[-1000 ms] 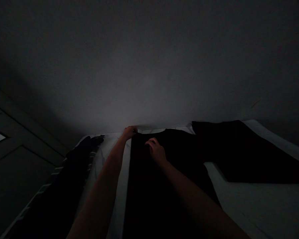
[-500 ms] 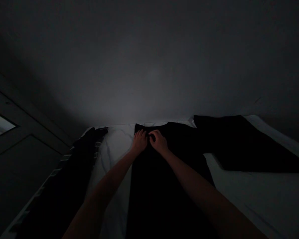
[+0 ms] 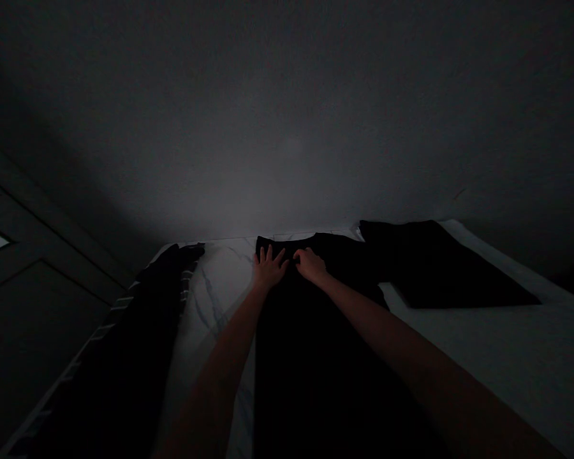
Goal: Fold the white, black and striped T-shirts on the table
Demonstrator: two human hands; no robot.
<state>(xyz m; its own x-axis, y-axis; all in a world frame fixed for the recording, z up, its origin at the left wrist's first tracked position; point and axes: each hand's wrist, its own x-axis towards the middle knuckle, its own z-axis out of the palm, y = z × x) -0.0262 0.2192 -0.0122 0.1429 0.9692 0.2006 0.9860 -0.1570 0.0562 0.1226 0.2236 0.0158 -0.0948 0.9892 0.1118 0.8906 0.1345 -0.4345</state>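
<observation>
A black T-shirt point(image 3: 316, 363) lies flat and spread out, its neckline at the far end and its body running toward me. My left hand point(image 3: 270, 268) rests palm-down at the left of the collar, its fingers spread on the shirt's shoulder edge. My right hand point(image 3: 310, 265) lies on the cloth just right of the neckline, holding nothing that I can see. The two hands are close together but apart. The dark cloth hides most of the shirt's detail.
A dark garment with pale stripes point(image 3: 143, 331) lies along the left side of a white, grey-veined bedcover point(image 3: 478, 344). A black folded garment point(image 3: 440, 268) lies at the far right. A grey wall point(image 3: 287, 127) rises behind, and a door or window frame point(image 3: 38, 268) stands left.
My left hand has moved right from the collar's outer edge onto the shirt's shoulder. My right hand has moved up to the neckline. The hands came close, then parted slightly.
</observation>
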